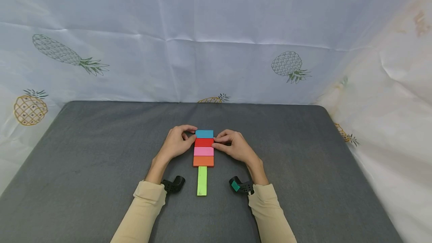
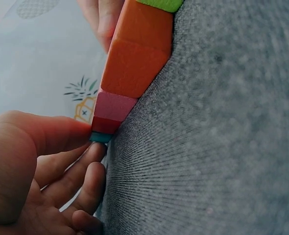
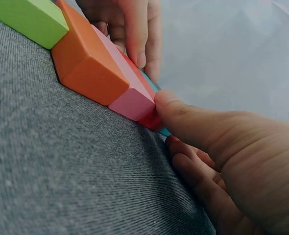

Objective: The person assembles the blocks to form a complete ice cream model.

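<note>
Mostly hidden between both hands, the red block [image 1: 204,142] is pinched by left hand [image 1: 176,144] and right hand [image 1: 233,146].

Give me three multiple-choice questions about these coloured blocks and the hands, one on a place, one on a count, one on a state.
1. Where does the green block lie?
A. beyond the blue block
B. on the near side of the orange block
C. left of the left hand

2. How many blocks lie in the row?
A. three
B. five
C. seven

3. What is the right hand doing?
A. touching the red block
B. lying flat, away from the blocks
C. lifting the green block

Answers:
1 B, it runs from the orange block toward the person.
2 B: blue block, red block, pink block, orange, green.
3 A, its thumb meets the red block's end.
</note>
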### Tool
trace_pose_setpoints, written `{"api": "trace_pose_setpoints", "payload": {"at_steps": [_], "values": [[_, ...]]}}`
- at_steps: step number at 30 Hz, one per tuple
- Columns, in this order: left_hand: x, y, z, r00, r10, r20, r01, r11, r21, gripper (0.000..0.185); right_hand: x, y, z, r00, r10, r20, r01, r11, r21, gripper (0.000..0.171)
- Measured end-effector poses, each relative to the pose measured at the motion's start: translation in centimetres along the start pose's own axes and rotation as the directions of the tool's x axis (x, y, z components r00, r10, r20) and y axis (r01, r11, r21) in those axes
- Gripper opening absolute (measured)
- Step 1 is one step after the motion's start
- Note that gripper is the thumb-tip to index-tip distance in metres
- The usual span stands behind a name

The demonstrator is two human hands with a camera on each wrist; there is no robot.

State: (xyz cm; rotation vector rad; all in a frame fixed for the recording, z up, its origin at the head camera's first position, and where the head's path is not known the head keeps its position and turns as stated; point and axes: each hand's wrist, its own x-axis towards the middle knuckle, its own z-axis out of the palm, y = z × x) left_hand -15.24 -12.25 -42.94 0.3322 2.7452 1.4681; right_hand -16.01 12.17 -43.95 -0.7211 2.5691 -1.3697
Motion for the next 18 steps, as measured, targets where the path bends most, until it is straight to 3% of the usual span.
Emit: {"api": "trace_pose_setpoints", "payload": {"at_steps": [18], "values": [[-0.41, -0.41, 0.43, 0.999, 0.007, -0.031, -0.008, 1.0, -0.027, 0.035, -0.06, -0.05, -0.42, 1.0, -0.01, 0.005, 0.01, 1.0, -0.028, 0.029]]}}
